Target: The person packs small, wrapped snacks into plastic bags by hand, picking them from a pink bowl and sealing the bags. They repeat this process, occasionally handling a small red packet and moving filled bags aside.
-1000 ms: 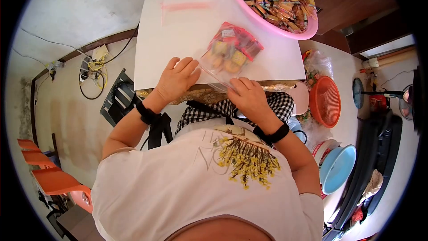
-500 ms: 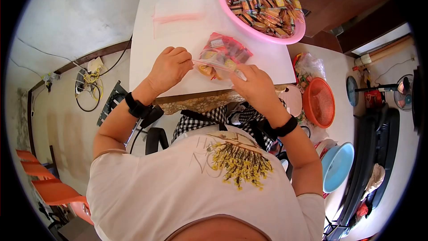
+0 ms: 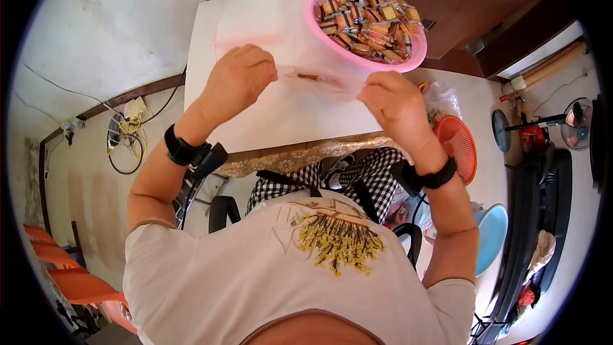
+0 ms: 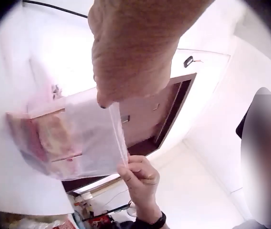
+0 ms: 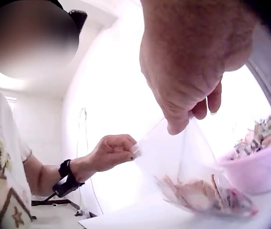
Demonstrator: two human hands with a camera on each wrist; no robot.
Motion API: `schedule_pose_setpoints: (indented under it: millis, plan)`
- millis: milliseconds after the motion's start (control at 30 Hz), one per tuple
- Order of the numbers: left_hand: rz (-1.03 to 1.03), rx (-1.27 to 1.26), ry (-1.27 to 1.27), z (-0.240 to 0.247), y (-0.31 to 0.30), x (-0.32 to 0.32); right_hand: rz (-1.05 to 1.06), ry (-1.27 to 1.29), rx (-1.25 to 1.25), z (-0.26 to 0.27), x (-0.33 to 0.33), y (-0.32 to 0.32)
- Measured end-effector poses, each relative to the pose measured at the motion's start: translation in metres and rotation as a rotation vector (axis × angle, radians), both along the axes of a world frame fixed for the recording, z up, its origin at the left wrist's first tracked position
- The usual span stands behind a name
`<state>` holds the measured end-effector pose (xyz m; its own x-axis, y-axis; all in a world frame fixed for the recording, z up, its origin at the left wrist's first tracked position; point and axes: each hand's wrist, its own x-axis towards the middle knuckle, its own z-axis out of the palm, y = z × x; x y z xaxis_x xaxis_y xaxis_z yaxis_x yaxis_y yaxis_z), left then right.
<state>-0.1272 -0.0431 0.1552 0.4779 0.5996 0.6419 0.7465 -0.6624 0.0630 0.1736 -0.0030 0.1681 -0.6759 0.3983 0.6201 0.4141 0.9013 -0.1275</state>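
Observation:
A clear plastic bag [image 3: 314, 79] with pink-red printing is stretched between my two hands, its top edge pulled straight. My left hand [image 3: 241, 80] pinches one top corner and my right hand [image 3: 397, 103] pinches the other. In the left wrist view, the upper part of the bag [image 4: 95, 136] is flat and see-through, with wrapped snacks [image 4: 54, 136] low inside. From the right wrist, the snacks [image 5: 195, 193] show bunched at the bag's bottom, close over the white table [image 5: 145, 214].
A pink basin [image 3: 364, 61] heaped with wrapped snacks [image 3: 367, 22] stands at the table's far right. An orange-red basket [image 3: 458, 147] and a blue basin [image 3: 493, 236] are to the right, below table level. A patterned cloth [image 3: 287, 156] hangs at the near edge.
The bag has come up off the table and now hangs upright, seen edge-on from the head. Both hands have moved up and farther apart, pulling its mouth edge straight.

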Motion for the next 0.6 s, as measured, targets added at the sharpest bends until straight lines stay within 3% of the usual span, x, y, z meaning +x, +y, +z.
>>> schedule_pose_setpoints:
  millis: [100,267,400,600]
  plan:
    - [-0.025,0.035,-0.038,0.025,0.015,0.004,0.024,0.066,-0.091,0.022,0.005,0.017]
    - [-0.065,-0.203,-0.202,0.041,0.021,0.011,-0.013,0.218,-0.458,0.024,0.013,0.023]
    - [-0.048,-0.384,-0.327,0.043,0.016,0.013,0.021,0.297,-0.540,0.022,0.017,0.022]
    - [-0.016,-0.439,-0.340,0.046,0.011,0.014,0.026,0.312,-0.620,0.019,0.020,0.022]
